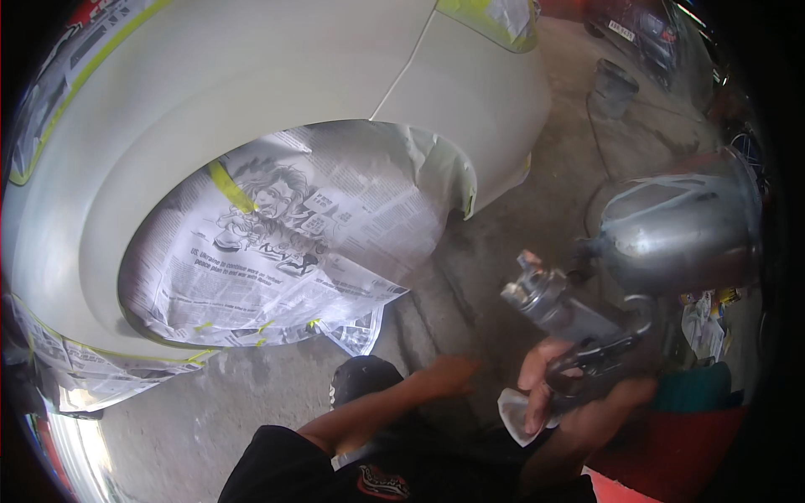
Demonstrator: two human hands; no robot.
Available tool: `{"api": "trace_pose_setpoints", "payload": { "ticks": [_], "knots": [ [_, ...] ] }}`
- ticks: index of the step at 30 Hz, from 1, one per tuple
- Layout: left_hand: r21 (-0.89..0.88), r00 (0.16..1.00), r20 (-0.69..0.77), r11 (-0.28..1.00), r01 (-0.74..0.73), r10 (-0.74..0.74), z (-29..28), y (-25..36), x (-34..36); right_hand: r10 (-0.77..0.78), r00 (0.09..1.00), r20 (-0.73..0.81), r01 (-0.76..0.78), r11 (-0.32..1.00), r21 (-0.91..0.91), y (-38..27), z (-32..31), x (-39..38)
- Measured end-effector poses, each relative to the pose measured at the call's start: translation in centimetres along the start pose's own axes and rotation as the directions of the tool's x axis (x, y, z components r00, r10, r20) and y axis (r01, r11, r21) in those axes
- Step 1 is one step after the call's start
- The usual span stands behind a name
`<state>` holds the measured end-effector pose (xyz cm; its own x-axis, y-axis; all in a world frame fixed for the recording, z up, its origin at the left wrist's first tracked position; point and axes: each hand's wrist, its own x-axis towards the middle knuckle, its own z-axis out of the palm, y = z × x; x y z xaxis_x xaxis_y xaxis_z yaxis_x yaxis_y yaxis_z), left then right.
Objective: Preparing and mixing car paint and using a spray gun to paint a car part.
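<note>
My right hand (579,402) is closed around a metal spray gun (570,314), its nozzle end pointing up and left toward the car. A large silver cup (679,243) sits beside the gun's front and looks joined to it, though the joint is dark. A white folded piece of paper or cloth (518,417) sticks out at the fingers of the same hand. My left hand (453,375) is smeared by motion, low in front of me and apart from the gun; its fingers cannot be made out. Left of both hands is a pale grey car fender (193,92).
Newspaper (277,226) covers the wheel arch, held with yellow-green tape (231,186). More masking lies along the lower sill. A grey bucket (615,88) stands on the concrete floor (537,180), near a dark vehicle (646,33). Something red (688,444) is at lower right.
</note>
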<state>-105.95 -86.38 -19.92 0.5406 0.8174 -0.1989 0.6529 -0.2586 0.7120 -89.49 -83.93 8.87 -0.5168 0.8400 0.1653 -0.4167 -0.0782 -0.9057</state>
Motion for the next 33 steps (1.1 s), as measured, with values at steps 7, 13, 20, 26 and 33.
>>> {"api": "trace_pose_setpoints", "payload": {
  "ticks": [7, 13, 20, 26, 33],
  "knots": [
    [0.165, 0.982, 0.141, 0.981, 0.099, -0.123, -5.8, 3.5, -2.7, -0.155, 0.741, -0.653, 0.044, 0.982, -0.183, 0.2, 1.3, 1.1],
    [0.119, 1.0, 0.018, 0.993, 0.008, -0.01, -2.3, 0.5, -2.4, -0.071, 0.881, -0.469, 0.014, 0.992, -0.125, 0.0, 0.2, 0.7],
    [0.089, 0.995, 0.079, 0.995, 0.049, -0.056, -3.0, 1.6, -1.8, -0.152, 0.909, -0.387, 0.084, 0.979, -0.187, 0.4, 2.5, 2.5],
    [0.126, 0.986, 0.129, 0.988, 0.092, -0.108, -4.4, 2.4, -2.1, -0.149, 0.797, -0.585, 0.09, 0.988, -0.129, 0.3, 3.7, 2.5],
    [0.021, 0.996, 0.064, 0.998, 0.061, -0.062, -2.9, 1.5, -1.1, -0.089, 0.99, -0.109, 0.105, 0.984, 0.147, 3.0, 4.1, 0.7]
  ]
}}
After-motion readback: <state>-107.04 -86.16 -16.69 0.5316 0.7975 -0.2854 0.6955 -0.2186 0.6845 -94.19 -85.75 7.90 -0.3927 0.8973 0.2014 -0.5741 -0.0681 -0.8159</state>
